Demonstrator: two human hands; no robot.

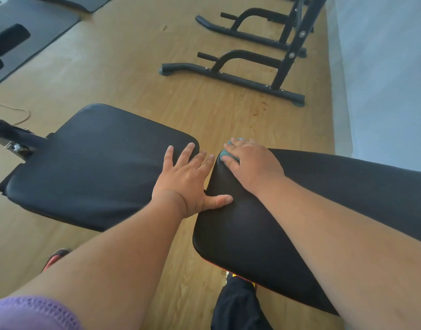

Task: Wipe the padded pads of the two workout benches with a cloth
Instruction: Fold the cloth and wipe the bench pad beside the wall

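Observation:
Two black padded pads of a workout bench lie below me: a seat pad (85,167) on the left and a long back pad (252,234) on the right. My left hand (188,179) lies flat with spread fingers on the seat pad's near-right corner, its thumb touching the back pad's edge. My right hand (249,163) presses a teal cloth (228,154) onto the far left corner of the back pad. Most of the cloth is hidden under the hand.
A black steel rack base (233,77) with handles stands on the wooden floor ahead. Dark mats and another padded bench (9,36) lie at the far left. A white wall (383,79) runs along the right. A cord (16,115) lies on the floor at left.

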